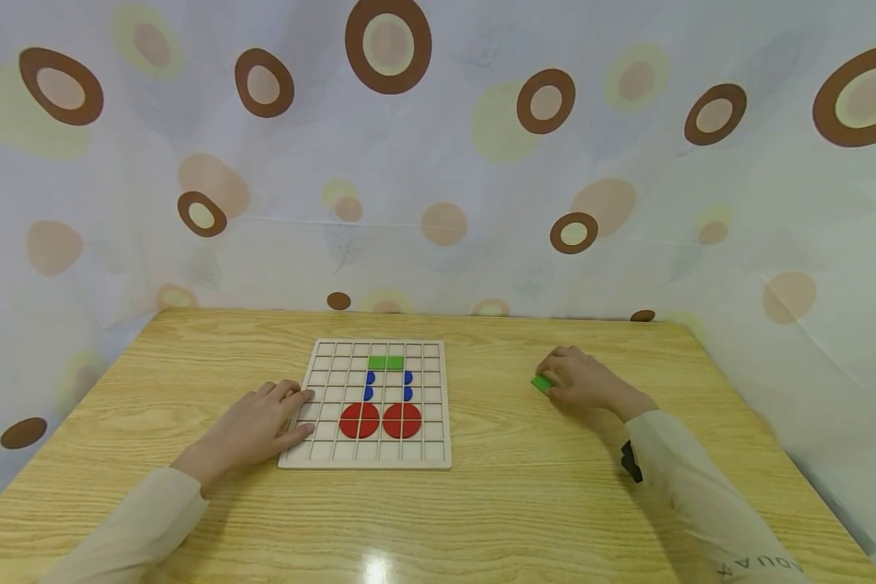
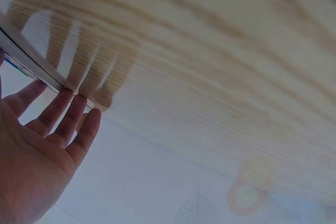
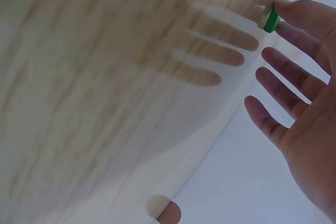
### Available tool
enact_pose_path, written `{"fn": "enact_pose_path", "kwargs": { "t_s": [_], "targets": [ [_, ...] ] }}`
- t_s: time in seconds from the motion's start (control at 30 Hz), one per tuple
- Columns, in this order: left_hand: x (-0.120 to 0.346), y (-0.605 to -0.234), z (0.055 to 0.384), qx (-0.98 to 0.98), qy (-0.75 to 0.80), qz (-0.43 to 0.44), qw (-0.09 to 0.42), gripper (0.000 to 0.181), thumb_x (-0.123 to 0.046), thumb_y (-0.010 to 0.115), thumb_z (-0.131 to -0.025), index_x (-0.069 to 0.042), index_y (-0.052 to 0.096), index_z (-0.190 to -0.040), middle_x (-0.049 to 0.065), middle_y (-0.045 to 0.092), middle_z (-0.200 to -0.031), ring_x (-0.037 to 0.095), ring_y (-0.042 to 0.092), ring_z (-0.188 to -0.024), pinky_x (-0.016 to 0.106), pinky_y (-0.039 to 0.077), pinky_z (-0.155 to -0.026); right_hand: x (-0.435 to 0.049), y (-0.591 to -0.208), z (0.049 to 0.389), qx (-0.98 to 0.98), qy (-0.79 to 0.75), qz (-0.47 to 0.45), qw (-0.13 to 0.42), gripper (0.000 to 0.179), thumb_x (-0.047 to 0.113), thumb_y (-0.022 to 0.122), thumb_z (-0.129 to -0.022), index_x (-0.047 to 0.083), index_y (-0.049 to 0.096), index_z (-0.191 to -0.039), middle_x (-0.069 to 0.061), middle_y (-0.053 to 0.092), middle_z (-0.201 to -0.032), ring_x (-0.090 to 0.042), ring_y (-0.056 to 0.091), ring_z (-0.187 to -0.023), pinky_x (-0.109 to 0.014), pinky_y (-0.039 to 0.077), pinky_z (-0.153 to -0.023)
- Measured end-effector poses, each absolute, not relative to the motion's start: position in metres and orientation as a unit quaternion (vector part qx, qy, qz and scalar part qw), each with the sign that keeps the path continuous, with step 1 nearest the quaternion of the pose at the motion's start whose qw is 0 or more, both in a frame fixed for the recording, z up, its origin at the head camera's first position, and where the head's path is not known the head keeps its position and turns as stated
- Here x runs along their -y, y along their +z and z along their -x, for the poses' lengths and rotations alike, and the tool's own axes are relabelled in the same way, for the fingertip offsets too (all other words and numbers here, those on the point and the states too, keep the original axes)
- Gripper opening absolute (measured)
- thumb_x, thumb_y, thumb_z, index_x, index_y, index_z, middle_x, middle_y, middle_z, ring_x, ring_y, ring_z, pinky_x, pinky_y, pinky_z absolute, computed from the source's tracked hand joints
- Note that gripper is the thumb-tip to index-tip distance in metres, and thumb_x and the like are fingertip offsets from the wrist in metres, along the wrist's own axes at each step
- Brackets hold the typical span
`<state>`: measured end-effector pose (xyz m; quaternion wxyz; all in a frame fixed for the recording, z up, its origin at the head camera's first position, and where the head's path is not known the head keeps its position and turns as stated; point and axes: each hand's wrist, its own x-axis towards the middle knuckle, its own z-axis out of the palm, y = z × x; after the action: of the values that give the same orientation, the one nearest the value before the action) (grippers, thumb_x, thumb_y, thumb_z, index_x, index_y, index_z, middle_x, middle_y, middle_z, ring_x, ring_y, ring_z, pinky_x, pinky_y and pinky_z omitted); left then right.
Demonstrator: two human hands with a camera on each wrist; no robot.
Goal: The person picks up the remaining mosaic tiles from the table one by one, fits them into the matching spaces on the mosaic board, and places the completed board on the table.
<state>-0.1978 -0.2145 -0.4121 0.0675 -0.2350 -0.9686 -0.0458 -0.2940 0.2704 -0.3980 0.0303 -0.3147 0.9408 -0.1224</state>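
A white grid board [image 1: 438, 446] lies flat on the table, left of centre in the head view. Two green square tiles [image 1: 386, 363] sit in its upper cells, with blue half-round tiles [image 1: 408, 386] in two columns below. Under these, red quarter-round tiles form two red discs [image 1: 402, 420]. My left hand [image 1: 259, 422] rests at the board's left edge, its fingertips [image 2: 65, 94] touching the side. To the right of the board, my right hand [image 1: 584, 380] pinches a green tile [image 3: 271, 19] between thumb and forefinger, the other fingers spread, just over the tabletop.
The wooden table [image 1: 496, 519] reaches back to a patterned cloth [image 1: 438, 162] that hangs behind it and along both sides. A black object [image 1: 631, 461] shows at the right wrist, beneath the sleeve.
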Motion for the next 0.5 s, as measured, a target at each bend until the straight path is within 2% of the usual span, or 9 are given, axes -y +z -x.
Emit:
{"fn": "enact_pose_path", "kwargs": {
  "t_s": [0.37, 0.5],
  "targets": [
    [0.2161, -0.4144, 0.1992, 0.968, -0.043, 0.238, 0.071, 0.053, -0.043, 0.056, -0.087, -0.008, 0.054, -0.126, 0.012, 0.054, -0.12, 0.03, 0.052, -0.107, 0.05, 0.045, -0.086, -0.2698, -0.4015, 0.2957, -0.943, -0.112, 0.311, 0.021, 0.024, 0.02, 0.066, -0.083, 0.008, 0.063, -0.103, -0.012, 0.057, -0.11, -0.036, 0.051, -0.105, -0.055, 0.042, -0.086],
    [0.2166, -0.4153, 0.2, 0.968, -0.041, 0.238, 0.072, 0.053, -0.044, 0.056, -0.087, -0.008, 0.054, -0.126, 0.012, 0.054, -0.12, 0.03, 0.052, -0.107, 0.05, 0.045, -0.086, -0.2686, -0.4013, 0.2962, -0.941, -0.114, 0.319, 0.017, 0.024, 0.018, 0.066, -0.083, 0.006, 0.063, -0.104, -0.013, 0.058, -0.11, -0.037, 0.051, -0.106, -0.059, 0.036, -0.095]
  ]
}}
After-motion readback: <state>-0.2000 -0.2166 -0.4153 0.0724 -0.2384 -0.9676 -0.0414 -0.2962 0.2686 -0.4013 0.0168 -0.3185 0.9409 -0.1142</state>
